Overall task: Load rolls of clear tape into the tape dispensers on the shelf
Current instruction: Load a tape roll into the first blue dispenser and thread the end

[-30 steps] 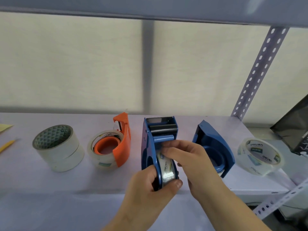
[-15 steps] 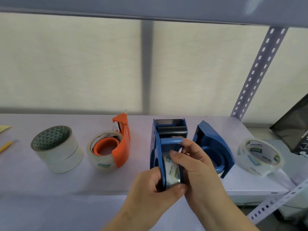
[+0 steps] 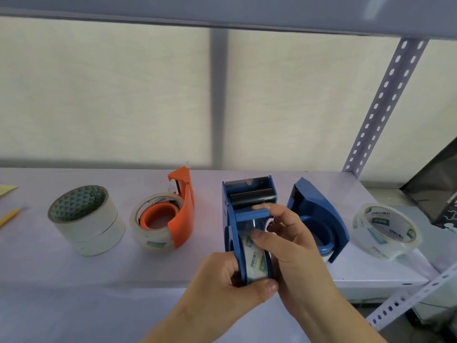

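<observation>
1. A blue tape dispenser (image 3: 247, 219) stands on edge near the front of the pale shelf (image 3: 49, 268), its serrated blade at the far end and a dark roller just behind it.
2. A roll of clear tape (image 3: 256, 261) with printed lettering sits inside this dispenser, between its two blue side walls.
3. The left hand (image 3: 230, 288) grips the near end of the dispenser, fingers curled round its left wall and the thumb lying across the bottom of the roll.
4. The right hand (image 3: 294, 246) comes in from the right side; its thumb presses on the clear strip over the roll and a fingertip rests on the blue crossbar below the roller, so its fingers are curled on the tape and frame.
5. A second blue dispenser (image 3: 319, 219) stands just to the right, its hollow side facing the held one; I cannot tell whether it holds tape.
6. A loose roll of clear tape (image 3: 385, 229) leans tilted near the shelf's right end, apart from the second dispenser.
7. An orange dispenser (image 3: 184, 209) lies left of centre with a clear roll (image 3: 153, 224) already on its orange hub.
8. A stack of white tape rolls (image 3: 86, 221) stands further left, well apart from the hands.
9. A yellow pencil (image 3: 8, 216) lies at the left edge.
10. A perforated metal upright (image 3: 385, 102) rises at the right.
</observation>
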`<move>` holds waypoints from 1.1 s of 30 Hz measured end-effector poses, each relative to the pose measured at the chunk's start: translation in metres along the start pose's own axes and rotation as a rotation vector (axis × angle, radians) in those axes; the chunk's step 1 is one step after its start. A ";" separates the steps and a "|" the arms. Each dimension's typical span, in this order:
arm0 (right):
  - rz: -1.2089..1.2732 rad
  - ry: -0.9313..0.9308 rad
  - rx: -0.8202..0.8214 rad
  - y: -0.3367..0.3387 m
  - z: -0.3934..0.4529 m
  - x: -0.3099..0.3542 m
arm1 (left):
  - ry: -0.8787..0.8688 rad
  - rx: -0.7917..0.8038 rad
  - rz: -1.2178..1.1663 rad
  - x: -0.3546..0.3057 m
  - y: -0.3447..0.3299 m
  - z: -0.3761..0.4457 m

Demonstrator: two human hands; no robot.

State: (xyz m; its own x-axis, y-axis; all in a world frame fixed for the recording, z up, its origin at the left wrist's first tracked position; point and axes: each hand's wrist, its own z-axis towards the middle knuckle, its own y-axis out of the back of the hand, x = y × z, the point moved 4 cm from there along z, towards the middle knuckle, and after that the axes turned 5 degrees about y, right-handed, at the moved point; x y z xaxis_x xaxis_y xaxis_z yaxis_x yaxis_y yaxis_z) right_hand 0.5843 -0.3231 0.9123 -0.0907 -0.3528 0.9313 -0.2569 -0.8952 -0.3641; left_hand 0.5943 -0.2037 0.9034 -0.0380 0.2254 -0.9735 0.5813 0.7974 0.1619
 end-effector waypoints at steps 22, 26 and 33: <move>-0.696 0.428 0.106 0.005 0.015 0.023 | 0.150 0.195 -0.259 -0.007 -0.001 0.000; -0.729 0.380 0.147 0.005 0.017 0.024 | 0.185 0.159 -0.313 -0.003 -0.001 0.002; -0.755 0.294 0.218 0.012 0.022 0.032 | 0.221 0.106 -0.300 -0.005 0.003 0.002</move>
State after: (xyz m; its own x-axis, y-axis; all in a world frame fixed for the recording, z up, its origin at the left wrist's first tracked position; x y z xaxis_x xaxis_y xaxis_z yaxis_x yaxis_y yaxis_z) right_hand 0.5999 -0.3508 0.9378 -0.2240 0.4210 0.8789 -0.1598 -0.9055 0.3930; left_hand 0.5980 -0.2039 0.9083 -0.3868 0.1151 -0.9149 0.5982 0.7864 -0.1540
